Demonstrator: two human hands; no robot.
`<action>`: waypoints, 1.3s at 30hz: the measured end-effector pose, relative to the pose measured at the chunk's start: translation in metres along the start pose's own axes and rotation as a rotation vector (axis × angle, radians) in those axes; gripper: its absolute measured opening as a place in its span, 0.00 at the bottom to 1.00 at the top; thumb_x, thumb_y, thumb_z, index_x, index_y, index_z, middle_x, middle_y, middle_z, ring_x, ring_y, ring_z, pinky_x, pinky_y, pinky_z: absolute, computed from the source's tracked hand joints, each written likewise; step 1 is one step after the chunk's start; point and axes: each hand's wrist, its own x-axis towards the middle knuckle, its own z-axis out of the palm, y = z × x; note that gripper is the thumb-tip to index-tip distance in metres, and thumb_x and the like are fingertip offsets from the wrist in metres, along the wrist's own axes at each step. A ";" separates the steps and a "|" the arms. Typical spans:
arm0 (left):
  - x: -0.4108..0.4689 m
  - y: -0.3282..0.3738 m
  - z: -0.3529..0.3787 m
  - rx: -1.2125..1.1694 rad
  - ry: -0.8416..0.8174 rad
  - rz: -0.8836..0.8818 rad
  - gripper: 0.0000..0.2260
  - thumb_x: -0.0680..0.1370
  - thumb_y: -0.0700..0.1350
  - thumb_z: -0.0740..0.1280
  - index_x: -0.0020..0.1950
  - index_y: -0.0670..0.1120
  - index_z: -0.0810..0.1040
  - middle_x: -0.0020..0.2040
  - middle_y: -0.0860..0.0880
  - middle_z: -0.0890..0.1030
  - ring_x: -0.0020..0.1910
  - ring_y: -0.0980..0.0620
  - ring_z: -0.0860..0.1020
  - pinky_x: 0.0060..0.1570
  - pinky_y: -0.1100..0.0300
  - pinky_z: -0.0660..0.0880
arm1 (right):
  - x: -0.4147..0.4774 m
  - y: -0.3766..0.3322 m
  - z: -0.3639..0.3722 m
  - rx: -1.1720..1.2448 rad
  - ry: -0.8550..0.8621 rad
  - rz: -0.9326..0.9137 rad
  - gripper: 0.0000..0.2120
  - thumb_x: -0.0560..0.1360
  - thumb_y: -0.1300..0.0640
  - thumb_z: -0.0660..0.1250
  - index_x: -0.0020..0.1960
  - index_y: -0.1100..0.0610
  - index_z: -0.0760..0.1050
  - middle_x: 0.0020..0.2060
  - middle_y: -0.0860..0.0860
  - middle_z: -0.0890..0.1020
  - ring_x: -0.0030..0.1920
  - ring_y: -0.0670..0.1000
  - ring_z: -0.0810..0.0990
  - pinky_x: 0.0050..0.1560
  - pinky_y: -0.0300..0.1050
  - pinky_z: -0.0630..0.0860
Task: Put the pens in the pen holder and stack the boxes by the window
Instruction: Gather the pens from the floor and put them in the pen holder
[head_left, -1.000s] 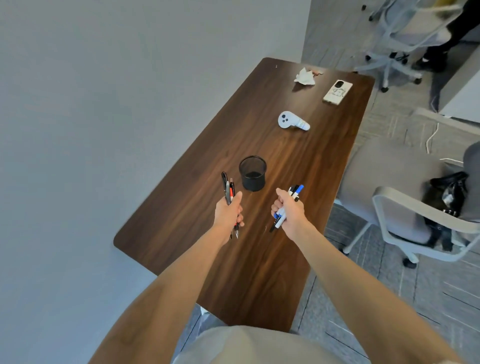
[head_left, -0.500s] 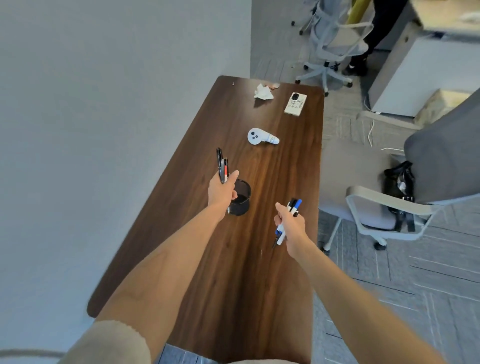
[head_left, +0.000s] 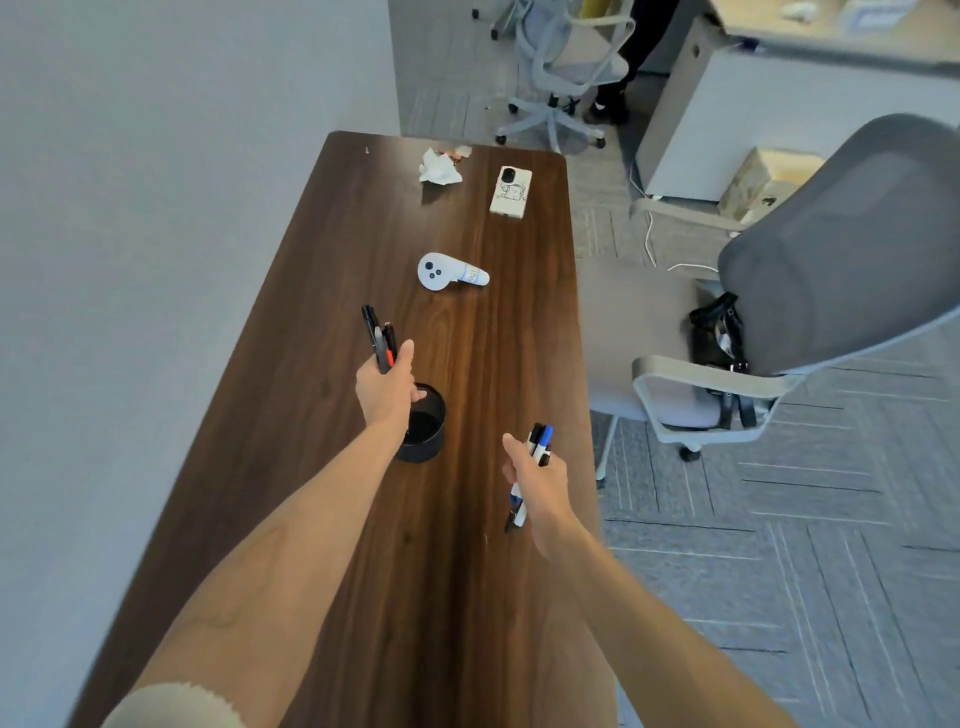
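Observation:
A black mesh pen holder (head_left: 425, 428) stands upright on the dark wooden table (head_left: 457, 571). My left hand (head_left: 385, 387) hovers directly over its near-left rim, gripping a bundle of black and red pens (head_left: 380, 338) whose tops point up and away. My right hand (head_left: 535, 480) is to the right of the holder, near the table's right edge, closed around a bundle of blue and black markers (head_left: 537, 441). The pens' lower ends in my left hand are hidden behind the hand. No boxes show on the table.
Farther along the table lie a white controller (head_left: 449, 273), a phone in a white case (head_left: 511, 191) and a crumpled tissue (head_left: 439, 167). A grey office chair (head_left: 810, 291) with a black bag (head_left: 719, 332) stands right of the table. A cardboard box (head_left: 769, 179) sits on the floor beyond.
My left hand has moved from left of the holder to above its rim with the pens. The view has swung, showing more of the room on the right. My right hand keeps its markers.

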 end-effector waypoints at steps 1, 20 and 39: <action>0.001 -0.003 -0.001 0.001 -0.005 0.003 0.09 0.79 0.48 0.69 0.41 0.47 0.74 0.29 0.49 0.72 0.25 0.55 0.71 0.43 0.53 0.82 | 0.001 0.001 0.001 -0.005 -0.006 0.005 0.11 0.79 0.49 0.68 0.46 0.56 0.73 0.37 0.50 0.76 0.38 0.46 0.74 0.37 0.40 0.73; 0.000 -0.017 -0.011 0.170 -0.050 0.089 0.14 0.81 0.53 0.63 0.44 0.44 0.79 0.37 0.49 0.83 0.40 0.54 0.82 0.55 0.56 0.70 | 0.006 0.008 0.012 0.011 -0.088 0.064 0.10 0.80 0.50 0.67 0.48 0.56 0.71 0.37 0.48 0.75 0.37 0.44 0.74 0.51 0.48 0.71; -0.006 0.019 -0.053 0.176 0.004 0.153 0.08 0.81 0.48 0.64 0.52 0.47 0.81 0.42 0.62 0.83 0.51 0.59 0.78 0.64 0.55 0.71 | -0.010 -0.032 0.038 0.027 -0.107 -0.054 0.14 0.80 0.46 0.65 0.46 0.58 0.76 0.40 0.49 0.79 0.42 0.46 0.77 0.56 0.49 0.70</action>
